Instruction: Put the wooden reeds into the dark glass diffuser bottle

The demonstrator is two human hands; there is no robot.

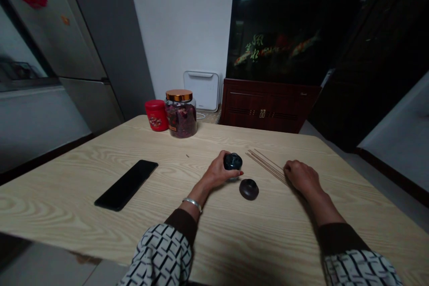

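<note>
My left hand (218, 170) is wrapped round a small dark, glossy pot (232, 161) near the middle of the table. Just in front of the pot lies a round dark brown piece with a raised centre (249, 189), like a lid or stick holder, touched by neither hand. To the right, my right hand (301, 176) has its fingers closed at the near ends of several thin brown incense sticks (266, 164). One stick, slightly apart from the others, runs into the fingertips. The remaining sticks lie on the table, their near ends partly hidden by the hand.
On the wooden table (208, 228) lies a black phone (127, 185) at left. A red tub (156, 115) and a copper-lidded jar (181, 114) stand at the back edge. A tiny brown fragment (187, 156) lies left of the pot. Behind stand a fridge (100, 31) and an aquarium (278, 35).
</note>
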